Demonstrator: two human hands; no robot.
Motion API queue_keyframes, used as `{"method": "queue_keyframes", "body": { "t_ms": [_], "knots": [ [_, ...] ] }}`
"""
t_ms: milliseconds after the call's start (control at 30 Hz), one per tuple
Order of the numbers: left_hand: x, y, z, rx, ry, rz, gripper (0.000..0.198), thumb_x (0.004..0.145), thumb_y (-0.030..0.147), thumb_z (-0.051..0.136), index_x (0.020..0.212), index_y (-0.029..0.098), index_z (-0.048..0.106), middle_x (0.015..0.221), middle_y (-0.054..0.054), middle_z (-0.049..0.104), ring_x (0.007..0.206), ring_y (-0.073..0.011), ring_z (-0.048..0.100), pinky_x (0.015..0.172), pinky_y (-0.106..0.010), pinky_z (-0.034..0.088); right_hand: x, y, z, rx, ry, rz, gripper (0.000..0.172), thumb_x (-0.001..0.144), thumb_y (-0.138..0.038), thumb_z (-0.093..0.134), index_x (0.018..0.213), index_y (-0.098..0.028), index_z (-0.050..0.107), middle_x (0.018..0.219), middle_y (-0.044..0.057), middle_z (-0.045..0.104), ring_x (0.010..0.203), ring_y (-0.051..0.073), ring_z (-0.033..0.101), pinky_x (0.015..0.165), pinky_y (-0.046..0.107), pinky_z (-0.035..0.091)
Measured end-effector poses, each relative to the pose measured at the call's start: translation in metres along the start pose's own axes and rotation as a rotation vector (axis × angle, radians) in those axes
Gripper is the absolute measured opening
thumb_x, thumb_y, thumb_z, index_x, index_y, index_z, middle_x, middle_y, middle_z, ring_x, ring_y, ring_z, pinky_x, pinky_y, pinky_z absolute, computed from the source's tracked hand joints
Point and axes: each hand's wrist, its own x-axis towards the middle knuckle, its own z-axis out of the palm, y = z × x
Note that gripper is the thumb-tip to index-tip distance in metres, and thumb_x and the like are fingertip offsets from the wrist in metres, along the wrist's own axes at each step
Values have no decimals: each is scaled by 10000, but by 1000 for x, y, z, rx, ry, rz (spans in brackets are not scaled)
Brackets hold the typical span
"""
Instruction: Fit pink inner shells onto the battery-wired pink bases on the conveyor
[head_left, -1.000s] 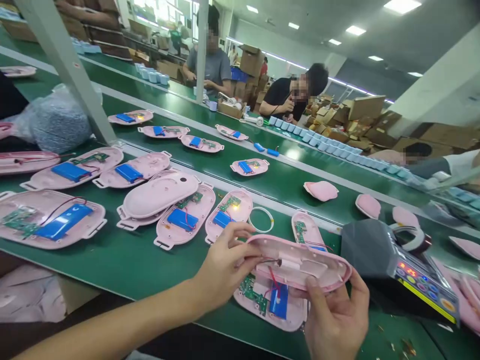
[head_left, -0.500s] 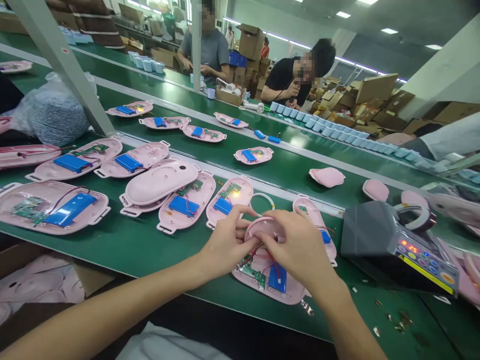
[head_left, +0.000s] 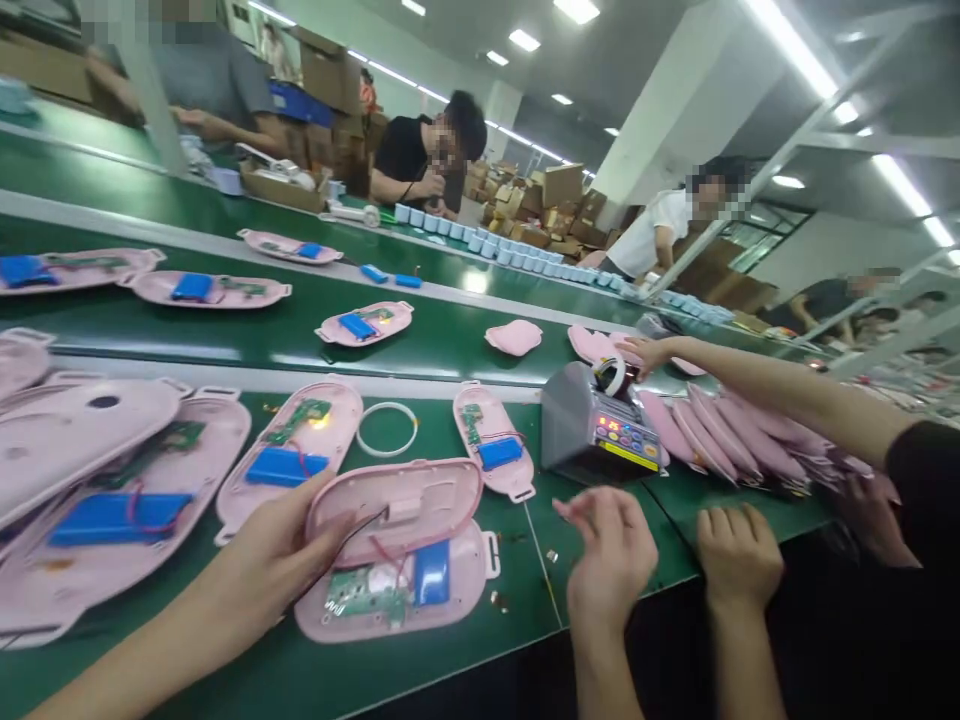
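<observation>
My left hand point(head_left: 300, 540) grips a pink plastic shell cover point(head_left: 442, 500) by its left end, thumb on the inside face, tilted up over an open shell half. That lower pink shell half point(head_left: 469, 600) lies on the green bench with a green circuit board point(head_left: 367, 597) and a blue battery pack point(head_left: 431, 573) in it; red wires run up toward the cover. My right hand point(head_left: 609, 560) is raised right of the shell, fingers curled together at the tips. Whether something small is between them is hidden. It is nearest the grey tape dispenser point(head_left: 574, 425).
Pink halves with batteries point(head_left: 292, 440) lie to the left, near a white ring point(head_left: 386, 452). Beyond them runs a green conveyor point(head_left: 442, 360). At right, a co-worker's hand point(head_left: 649, 355) reaches the dispenser; their other hand point(head_left: 739, 550) rests near a stack of pink shells point(head_left: 720, 435).
The view has swung right. My right hand has left the shell and moved right; my left hand alone now holds the cover. A co-worker's arm has come in at the dispenser.
</observation>
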Motion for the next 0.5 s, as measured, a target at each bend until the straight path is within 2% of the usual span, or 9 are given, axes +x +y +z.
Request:
{"method": "queue_keyframes", "body": {
  "t_ms": [67,100,167,233,333,400,433,467,500],
  "knots": [
    [3,0,-3,43,-85,-41,317,856,528,609,937,233,693,690,0,714,591,-231,643,508,-272,516,15,19,-33,97,81,277,319,913,-505,564,865,-190,571,738,55,630,648,204,657,665,383,623],
    [5,1,-3,60,-102,-48,321,855,531,609,954,237,691,727,-3,730,621,-237,656,524,-275,524,23,25,-44,130,48,370,326,897,-519,577,884,-194,584,801,81,654,695,222,674,695,403,629],
    [10,1,-2,58,-84,-36,318,849,520,620,983,240,690,787,-13,750,687,-252,676,566,-286,542,38,30,-54,167,-41,465,310,858,-502,633,915,-198,615,935,115,678,802,245,689,759,413,630],
    [15,-1,2,35,-72,-19,325,860,512,607,1010,235,688,771,-23,747,679,-252,670,565,-295,542,46,31,-53,205,-89,509,281,807,-450,711,910,-203,627,979,99,677,841,227,682,805,395,623],
    [19,-3,6,8,-47,1,313,870,487,598,981,207,684,743,-38,734,631,-233,652,554,-296,536,39,28,-49,224,52,429,328,709,-416,798,853,-190,607,878,41,653,708,153,634,698,326,619],
    [18,-1,6,-12,-52,-8,281,880,440,598,989,194,680,811,-50,747,700,-233,675,624,-302,555,28,20,-46,212,141,308,362,690,-434,803,811,-174,582,810,13,618,645,120,588,607,278,590],
    [17,0,6,-32,-67,-14,273,889,415,590,1020,192,677,875,-58,755,770,-239,690,680,-310,565,23,13,-42,191,131,220,355,720,-443,784,791,-168,570,790,9,601,651,119,580,595,268,578],
    [16,2,6,-59,-84,-17,277,895,397,584,1060,193,674,946,-67,758,853,-246,698,739,-320,570,18,4,-36,159,53,116,325,774,-434,749,777,-165,566,797,15,593,690,128,587,621,273,574],
    [16,3,5,-89,-97,-20,290,898,383,582,1101,194,668,1020,-76,752,934,-255,695,794,-334,570,15,-8,-26,113,-87,-10,278,843,-405,697,774,-165,575,830,29,597,761,146,602,674,288,572]
  ]
}}
